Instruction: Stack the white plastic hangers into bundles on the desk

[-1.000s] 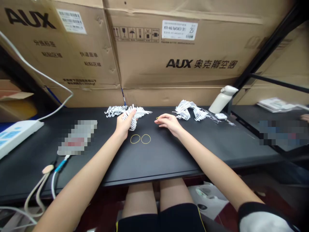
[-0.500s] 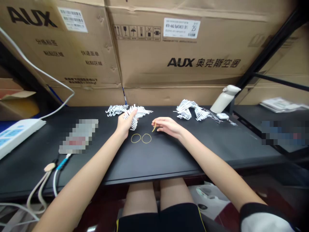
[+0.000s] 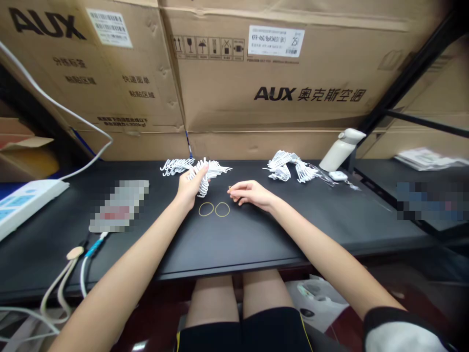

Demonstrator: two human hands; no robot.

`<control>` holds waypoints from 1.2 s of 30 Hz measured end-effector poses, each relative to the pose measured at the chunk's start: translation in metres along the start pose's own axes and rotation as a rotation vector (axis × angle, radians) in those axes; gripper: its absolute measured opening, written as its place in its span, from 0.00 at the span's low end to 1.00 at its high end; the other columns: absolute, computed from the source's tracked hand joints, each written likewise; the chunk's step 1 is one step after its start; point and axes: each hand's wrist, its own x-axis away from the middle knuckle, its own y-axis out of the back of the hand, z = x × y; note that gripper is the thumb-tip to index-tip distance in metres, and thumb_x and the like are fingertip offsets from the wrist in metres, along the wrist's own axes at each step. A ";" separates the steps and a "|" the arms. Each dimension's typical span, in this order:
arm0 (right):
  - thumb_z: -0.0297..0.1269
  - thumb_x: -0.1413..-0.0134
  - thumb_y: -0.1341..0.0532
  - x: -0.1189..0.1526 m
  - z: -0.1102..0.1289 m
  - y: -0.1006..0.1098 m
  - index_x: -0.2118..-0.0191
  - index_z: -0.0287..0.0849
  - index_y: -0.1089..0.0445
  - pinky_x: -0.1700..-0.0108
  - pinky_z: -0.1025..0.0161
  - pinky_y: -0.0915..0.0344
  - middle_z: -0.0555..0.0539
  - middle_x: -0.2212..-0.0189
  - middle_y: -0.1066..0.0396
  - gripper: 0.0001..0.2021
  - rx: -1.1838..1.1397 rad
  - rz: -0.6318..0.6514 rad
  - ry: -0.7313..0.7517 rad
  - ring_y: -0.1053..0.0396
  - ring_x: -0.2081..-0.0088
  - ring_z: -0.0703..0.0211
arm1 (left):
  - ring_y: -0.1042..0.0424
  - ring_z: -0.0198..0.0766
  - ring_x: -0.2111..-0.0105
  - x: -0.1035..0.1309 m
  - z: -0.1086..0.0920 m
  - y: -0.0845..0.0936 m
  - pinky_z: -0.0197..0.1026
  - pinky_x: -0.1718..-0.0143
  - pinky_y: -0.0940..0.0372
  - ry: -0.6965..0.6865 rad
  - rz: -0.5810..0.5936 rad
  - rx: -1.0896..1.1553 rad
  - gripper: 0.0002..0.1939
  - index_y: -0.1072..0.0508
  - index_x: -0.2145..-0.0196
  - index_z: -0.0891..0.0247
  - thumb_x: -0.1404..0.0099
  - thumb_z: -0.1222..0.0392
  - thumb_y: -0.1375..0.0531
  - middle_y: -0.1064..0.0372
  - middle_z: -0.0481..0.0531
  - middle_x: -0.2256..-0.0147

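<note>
My left hand (image 3: pixel 189 187) is closed round a bundle of white hooks (image 3: pixel 203 182), their curved ends poking out below the thumb. More white hooks (image 3: pixel 176 166) lie on the black table behind that hand. My right hand (image 3: pixel 252 194) pinches a yellow rubber band (image 3: pixel 230 188), mostly hidden by the fingers, just right of the bundle and apart from it. Two more rubber bands, a left one (image 3: pixel 206 209) and a right one (image 3: pixel 222 209), lie flat side by side on the table between my hands.
Another heap of white hooks (image 3: pixel 282 166) lies at the back right, near a white bottle (image 3: pixel 342 149) and a small white case (image 3: pixel 337 176). A blurred-out flat device (image 3: pixel 120 205) with a cable and a power strip (image 3: pixel 27 203) lie left. Large cardboard boxes (image 3: pixel 271 112) stand behind.
My right hand has turned slightly and its fingertips have shifted a little left; the rubber band in them now shows less. My left hand has stayed in place with the hooks.
</note>
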 end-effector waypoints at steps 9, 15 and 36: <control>0.37 0.57 0.31 0.000 0.001 -0.001 0.64 0.37 0.23 0.70 0.71 0.32 0.46 0.70 0.26 0.12 0.057 0.020 0.005 0.31 0.70 0.67 | 0.26 0.38 0.68 0.000 0.000 0.000 0.38 0.66 0.30 0.007 -0.004 0.012 0.19 0.22 0.67 0.68 0.53 0.51 0.30 0.23 0.56 0.65; 0.35 0.56 0.34 -0.002 -0.003 -0.004 0.67 0.34 0.23 0.75 0.70 0.34 0.45 0.74 0.25 0.10 0.303 0.017 0.050 0.31 0.72 0.64 | 0.26 0.37 0.69 0.002 -0.002 -0.002 0.37 0.66 0.30 0.027 0.002 0.047 0.19 0.22 0.67 0.68 0.53 0.52 0.30 0.24 0.55 0.66; 0.40 0.51 0.34 -0.001 0.020 -0.014 0.51 0.39 0.30 0.51 0.54 0.34 0.40 0.55 0.29 0.21 0.961 -0.322 0.709 0.31 0.53 0.51 | 0.25 0.42 0.68 0.016 -0.011 -0.002 0.43 0.62 0.31 0.080 0.377 -0.102 0.22 0.22 0.62 0.68 0.49 0.47 0.32 0.23 0.58 0.65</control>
